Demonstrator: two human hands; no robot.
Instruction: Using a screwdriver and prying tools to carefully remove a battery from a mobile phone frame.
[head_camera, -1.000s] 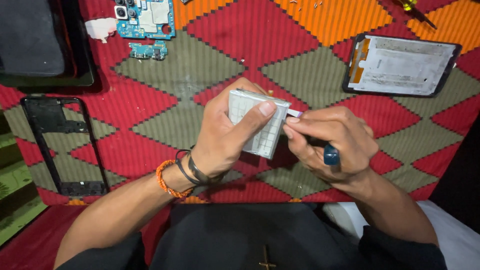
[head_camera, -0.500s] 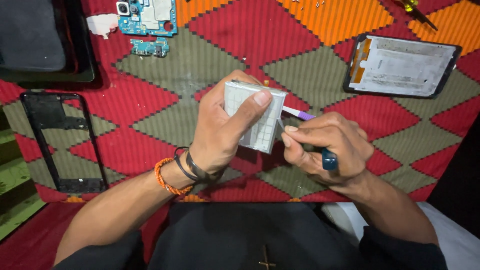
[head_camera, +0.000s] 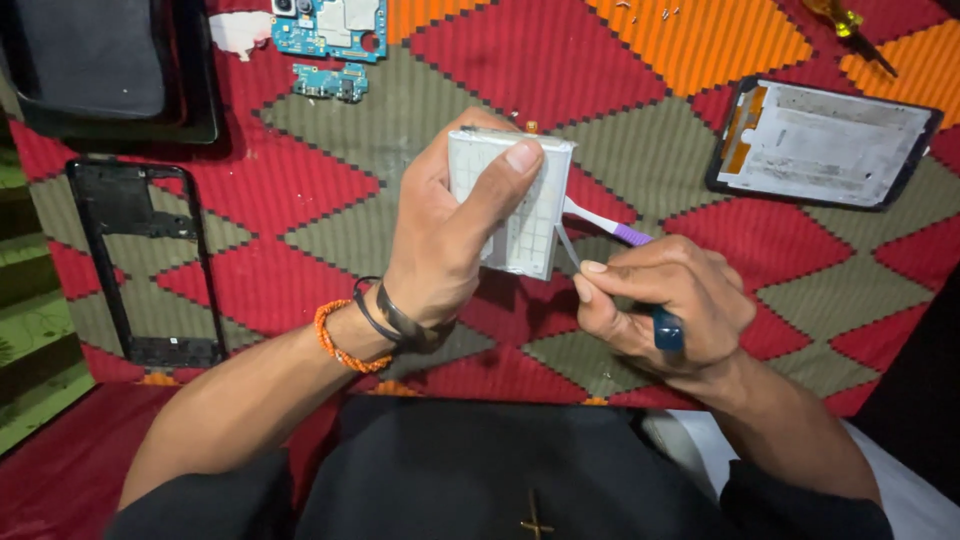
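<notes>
My left hand (head_camera: 445, 235) grips a flat white phone battery (head_camera: 520, 215), thumb pressed on its top edge, holding it upright above the patterned cloth. My right hand (head_camera: 655, 305) pinches a thin strip that runs up to the battery's right side. A white and purple strip (head_camera: 610, 225) also sticks out from behind the battery toward that hand. A dark blue ring sits on a finger of the right hand. Bracelets, one of orange beads, circle my left wrist.
On the red, orange and olive cloth lie a black phone frame (head_camera: 140, 260) at left, a dark tray (head_camera: 110, 75) top left, blue circuit boards (head_camera: 330, 30) at top, a phone screen assembly (head_camera: 820, 140) at right, and a yellow-handled screwdriver (head_camera: 845, 25) top right.
My left hand has lifted and turned the battery more upright. My right hand has drawn away to the right, and the strip now stretches out from the battery.
</notes>
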